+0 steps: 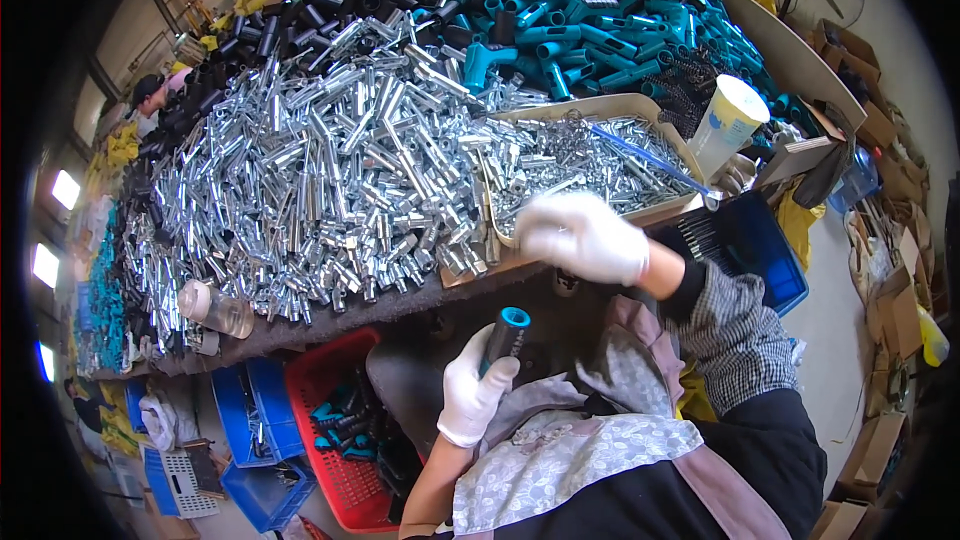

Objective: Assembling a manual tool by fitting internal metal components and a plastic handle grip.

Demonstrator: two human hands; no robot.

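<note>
Tube [503, 342], dark with a teal rim, stands slightly tilted in the white-gloved left hand [476, 392], which closes around its lower part in front of the person's body, just off the near edge of the surface [400, 306]; held this way, its open mouth points up and stays unblocked, probably so that it can be seen and reached from above. White-gloved, the right hand [585, 237] hangs over the near side of the shallow tray [612, 104], its fingers blurred, so I cannot tell whether they pinch anything. Raised walls seem to keep the small metal parts [560, 162] apart from the heap of shiny metal pieces [330, 160] beside them, while the teal handles [600, 35] lie behind, perhaps because they are needed less close at hand. Across the tray rests a blue stick [645, 153], and the cup [728, 125] stands at its right. Below the surface, the red basket [350, 492] holds dark and teal pieces, presumably put low to spare room above
</note>
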